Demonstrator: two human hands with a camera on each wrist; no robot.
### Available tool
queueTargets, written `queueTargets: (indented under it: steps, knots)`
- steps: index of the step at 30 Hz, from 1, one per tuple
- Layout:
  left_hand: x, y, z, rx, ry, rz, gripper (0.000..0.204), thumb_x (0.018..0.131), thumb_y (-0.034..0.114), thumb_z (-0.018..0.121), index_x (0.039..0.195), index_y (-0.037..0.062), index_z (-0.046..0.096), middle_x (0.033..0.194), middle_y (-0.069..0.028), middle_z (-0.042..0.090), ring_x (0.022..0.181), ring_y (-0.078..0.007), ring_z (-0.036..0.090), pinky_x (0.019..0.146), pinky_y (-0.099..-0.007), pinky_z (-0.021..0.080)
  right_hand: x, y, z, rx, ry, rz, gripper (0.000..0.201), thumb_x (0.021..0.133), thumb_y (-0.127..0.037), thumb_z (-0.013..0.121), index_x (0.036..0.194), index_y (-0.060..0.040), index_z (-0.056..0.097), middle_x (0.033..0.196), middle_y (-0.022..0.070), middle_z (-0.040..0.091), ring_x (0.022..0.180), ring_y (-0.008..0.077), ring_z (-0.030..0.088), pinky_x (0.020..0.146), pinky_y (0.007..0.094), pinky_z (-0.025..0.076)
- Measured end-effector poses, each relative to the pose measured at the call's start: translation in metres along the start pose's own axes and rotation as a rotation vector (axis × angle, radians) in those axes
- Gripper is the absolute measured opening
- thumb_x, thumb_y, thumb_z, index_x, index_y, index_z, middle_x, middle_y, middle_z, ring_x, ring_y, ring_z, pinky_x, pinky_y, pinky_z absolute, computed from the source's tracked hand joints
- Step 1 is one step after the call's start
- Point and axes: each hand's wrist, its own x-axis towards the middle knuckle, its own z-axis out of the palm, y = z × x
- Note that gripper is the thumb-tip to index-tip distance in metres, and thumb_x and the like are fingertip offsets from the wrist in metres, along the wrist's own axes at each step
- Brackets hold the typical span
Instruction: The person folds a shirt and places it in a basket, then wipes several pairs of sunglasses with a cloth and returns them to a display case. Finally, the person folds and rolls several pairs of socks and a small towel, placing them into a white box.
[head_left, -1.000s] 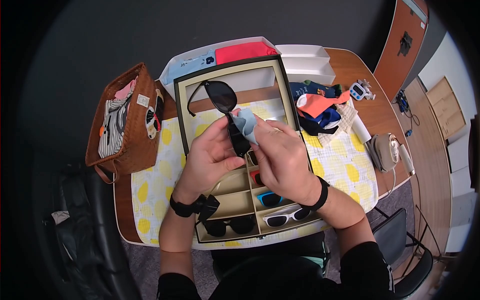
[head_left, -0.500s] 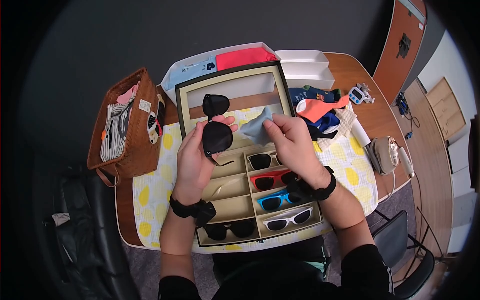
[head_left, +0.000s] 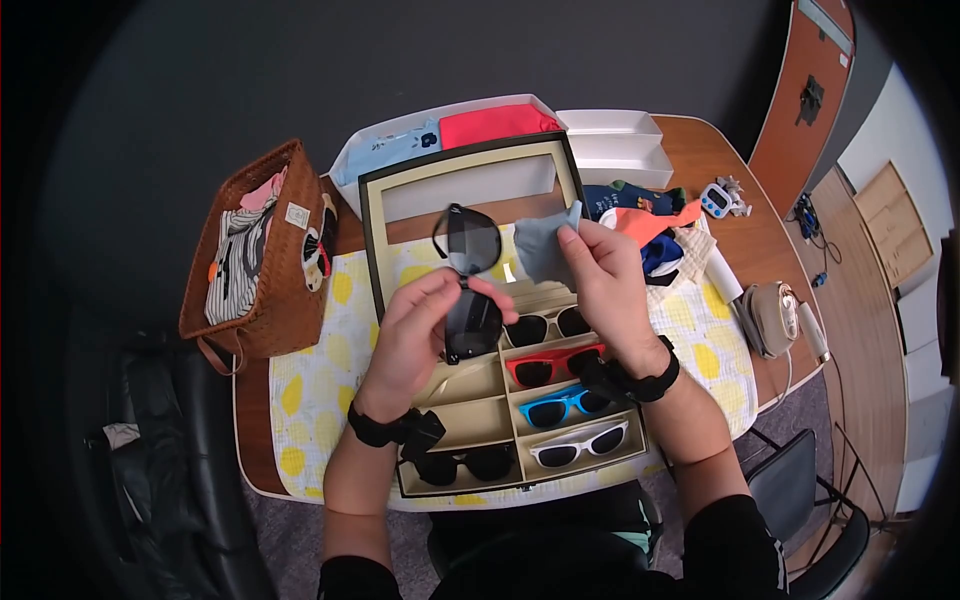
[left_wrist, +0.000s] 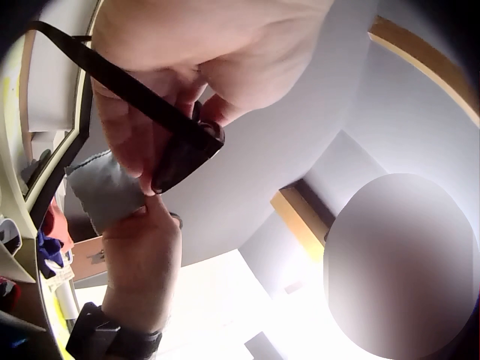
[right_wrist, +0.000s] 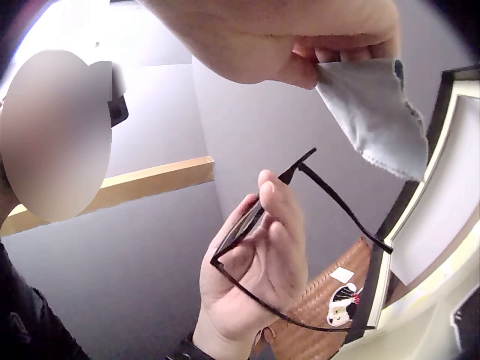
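Note:
Black sunglasses (head_left: 473, 325) are pinched at the bridge by my left hand (head_left: 408, 335), one lens above the other, over the open display case (head_left: 370, 225). In the right wrist view their temples (right_wrist: 341, 199) stand unfolded beside the left hand (right_wrist: 262, 274). My right hand (head_left: 615, 290) pinches a grey-blue cloth (head_left: 543, 248), which hangs from thumb and fingers to the right of the lenses without touching them. Below the hands, the case compartments hold cream-framed, red (head_left: 535, 372), blue (head_left: 563, 407), white (head_left: 580, 449) and black (head_left: 465, 464) sunglasses.
At the left stands a woven basket (head_left: 275, 295) with clothes. Behind the case are a white box with folded clothes (head_left: 497, 124) and a white divided tray (head_left: 620, 148). Socks (head_left: 660, 225), a timer (head_left: 715, 200) and a beige corded device (head_left: 768, 320) lie at the right.
The cloth has come off the sunglasses and moved right in my right hand. My left hand has turned the sunglasses and now pinches them at the bridge.

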Motion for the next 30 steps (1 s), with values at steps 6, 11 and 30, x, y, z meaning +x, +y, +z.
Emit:
queueTargets:
  steps: [6, 11, 30]
  knots:
    - [-0.004, -0.001, 0.010, 0.013, -0.054, -0.123, 0.035, 0.110, 0.023, 0.041, 0.116, -0.0057, 0.060, 0.111, -0.0179, 0.070, 0.104, -0.0212, 0.069, 0.094, -0.0320, 0.054, -0.016, -0.021, 0.012, -0.051, 0.029, -0.177, 0.017, 0.098, -0.005, 0.058, 0.107, 0.0054, 0.068, 0.066, 0.0148, 0.057, 0.061, 0.0121, 0.052, 0.057, 0.0334, 0.045]
    - [-0.008, 0.000, 0.011, 0.019, -0.006, -0.070, 0.031, 0.109, 0.021, 0.044, 0.118, -0.0045, 0.060, 0.114, -0.0104, 0.067, 0.108, -0.0138, 0.063, 0.097, -0.0270, 0.048, -0.023, -0.034, 0.019, -0.372, -0.061, -0.586, 0.035, 0.082, 0.005, 0.067, 0.117, 0.0071, 0.065, 0.090, 0.0244, 0.068, 0.085, 0.0436, 0.068, 0.077, 0.0467, 0.055]
    - [-0.010, 0.003, 0.008, 0.081, -0.167, -0.105, 0.029, 0.109, 0.026, 0.047, 0.113, -0.0002, 0.057, 0.108, -0.0089, 0.066, 0.101, -0.0124, 0.061, 0.092, -0.0284, 0.048, -0.020, -0.030, 0.014, -0.401, -0.015, -0.706, 0.037, 0.080, 0.006, 0.068, 0.117, 0.0069, 0.065, 0.106, 0.0244, 0.070, 0.097, 0.0411, 0.069, 0.090, 0.0464, 0.055]
